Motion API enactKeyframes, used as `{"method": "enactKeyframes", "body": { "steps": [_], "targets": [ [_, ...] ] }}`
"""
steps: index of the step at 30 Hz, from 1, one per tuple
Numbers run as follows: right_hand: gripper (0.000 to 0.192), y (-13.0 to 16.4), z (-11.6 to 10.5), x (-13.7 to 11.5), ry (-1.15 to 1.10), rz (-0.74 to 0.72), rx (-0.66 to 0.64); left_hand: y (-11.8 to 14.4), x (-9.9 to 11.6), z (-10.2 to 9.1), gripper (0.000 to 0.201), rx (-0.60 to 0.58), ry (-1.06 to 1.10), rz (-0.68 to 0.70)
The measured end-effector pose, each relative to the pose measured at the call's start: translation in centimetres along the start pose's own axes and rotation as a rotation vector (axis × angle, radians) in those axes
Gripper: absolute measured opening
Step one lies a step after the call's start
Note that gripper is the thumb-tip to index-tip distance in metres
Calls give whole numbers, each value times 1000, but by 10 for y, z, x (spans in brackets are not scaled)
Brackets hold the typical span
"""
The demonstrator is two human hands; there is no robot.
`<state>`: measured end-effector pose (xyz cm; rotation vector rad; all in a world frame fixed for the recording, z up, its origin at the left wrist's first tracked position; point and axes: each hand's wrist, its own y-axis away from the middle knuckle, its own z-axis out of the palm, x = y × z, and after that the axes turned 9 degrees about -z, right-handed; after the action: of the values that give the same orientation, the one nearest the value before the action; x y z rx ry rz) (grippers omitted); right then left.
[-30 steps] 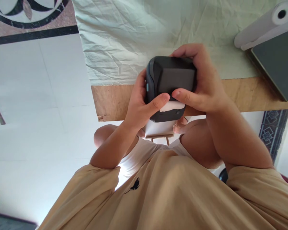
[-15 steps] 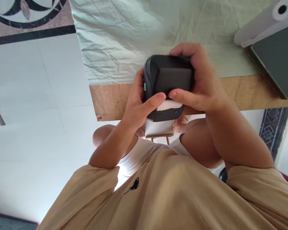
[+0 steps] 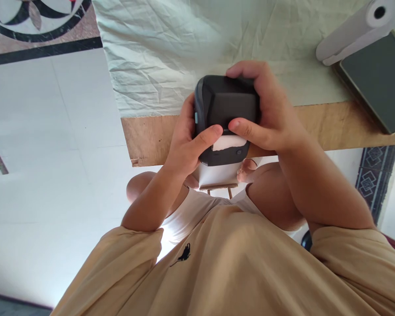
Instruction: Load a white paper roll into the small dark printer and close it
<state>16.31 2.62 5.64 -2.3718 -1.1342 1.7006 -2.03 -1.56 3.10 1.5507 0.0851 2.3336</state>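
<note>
A small black label printer (image 3: 235, 107) is held between my two hands above the table's front edge. A white paper strip (image 3: 229, 142) shows at its slot, and a round button sits on the near face. My left hand (image 3: 191, 140) wraps the left side, its thumb on the front by the slot. Around the right side closes my right hand (image 3: 273, 109), with fingers over the far top corner and the thumb beside the left one. The fingers underneath are hidden.
A pale green cloth (image 3: 158, 52) covers the table, leaving a bare wooden edge (image 3: 148, 138). At the right stand a white paper roll (image 3: 355, 39) and a dark flat box (image 3: 378, 83). Below are my knees and a small stool (image 3: 219, 187).
The printer and both hands have shifted slightly to the left. The grip on it looks the same, and the thumbs stay near the paper slot.
</note>
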Motion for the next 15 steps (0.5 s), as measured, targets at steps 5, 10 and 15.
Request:
{"method": "enactKeyframes", "body": {
  "steps": [5, 10, 15],
  "targets": [
    [61, 5, 4, 8, -26, -43, 76, -1, 9, 6, 38, -83, 137, -47],
    [61, 5, 5, 8, 49, -72, 94, 0, 16, 11, 29, -67, 111, -75],
    [58, 4, 6, 4, 101, -24, 86, -2, 12, 8, 35, -21, 133, -91]
  ]
}}
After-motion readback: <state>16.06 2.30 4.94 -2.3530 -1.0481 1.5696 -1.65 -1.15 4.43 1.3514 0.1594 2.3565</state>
